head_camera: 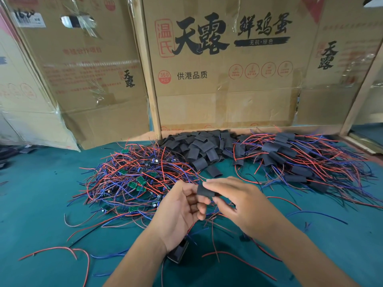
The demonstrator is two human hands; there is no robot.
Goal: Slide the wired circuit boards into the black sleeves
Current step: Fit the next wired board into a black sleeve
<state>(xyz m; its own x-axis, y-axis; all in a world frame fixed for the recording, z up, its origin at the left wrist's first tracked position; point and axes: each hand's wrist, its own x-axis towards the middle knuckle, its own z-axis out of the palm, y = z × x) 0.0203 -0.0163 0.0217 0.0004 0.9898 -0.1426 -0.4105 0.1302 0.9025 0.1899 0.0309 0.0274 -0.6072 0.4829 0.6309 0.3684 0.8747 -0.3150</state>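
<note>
Black sleeve point(205, 192): pinched between fingers of right hand point(244, 206).
Left hand point(182, 210): fingers curled; wires apparently held, contents unclear.

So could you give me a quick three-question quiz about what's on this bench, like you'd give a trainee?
1. True or false: the right hand pinches a black sleeve.
2. Which pile lies farthest left on the green mat? A) empty black sleeves B) bare wired boards C) finished sleeved boards
3. Fill in: the wires are red and ____.

Key:
1. True; the left hand works at the sleeve's near end.
2. B
3. blue
</note>
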